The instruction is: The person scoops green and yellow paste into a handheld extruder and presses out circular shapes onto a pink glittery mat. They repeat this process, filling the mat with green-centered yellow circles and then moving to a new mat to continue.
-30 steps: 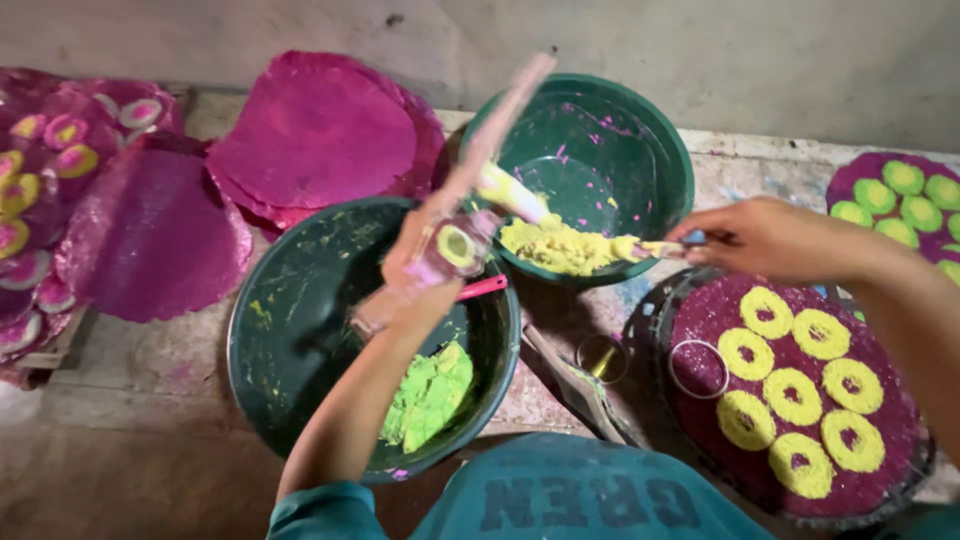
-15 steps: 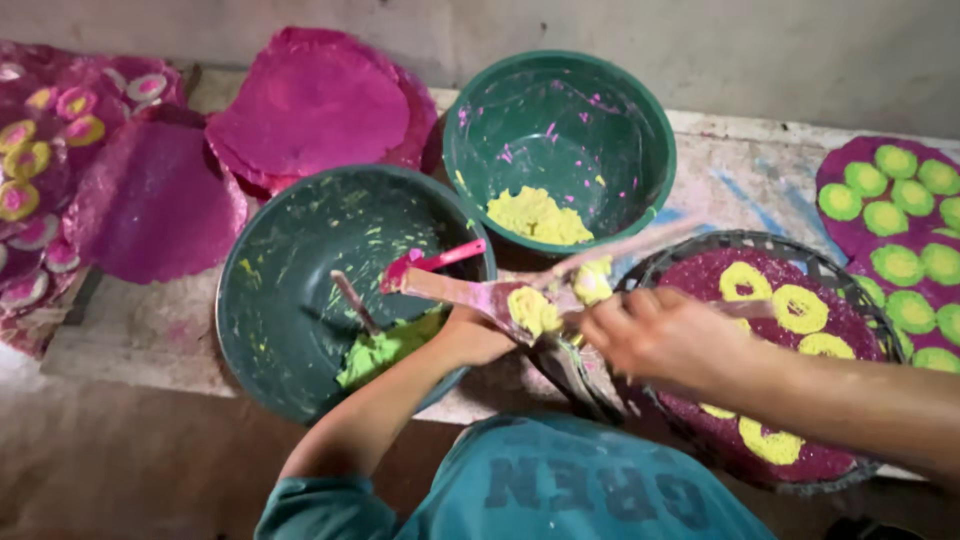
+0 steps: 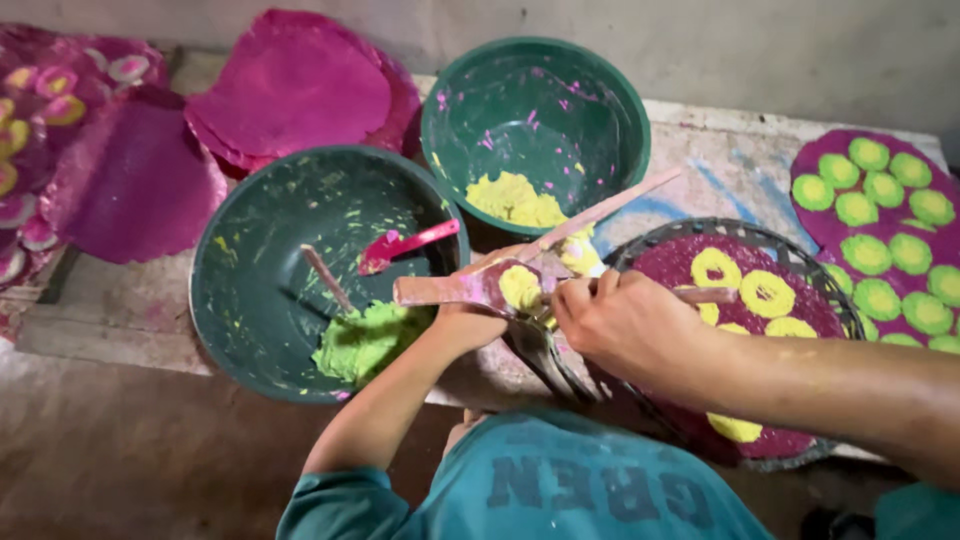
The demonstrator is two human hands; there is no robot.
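Wooden paddle point(image 3: 470, 288) with yellow paste, long axis horizontal.
Your left hand point(image 3: 465, 325) grips it; your right hand point(image 3: 620, 325) closes on a stick point(image 3: 705, 295).

Dark green bowls point(image 3: 300, 260), yellow paste point(image 3: 515, 200); magenta discs point(image 3: 290, 90), yellow rings point(image 3: 765, 293)

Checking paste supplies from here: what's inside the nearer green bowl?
The nearer green bowl holds a lump of light green paste, a thin stick and a pink spatula. The left forearm covers the paste's right edge.
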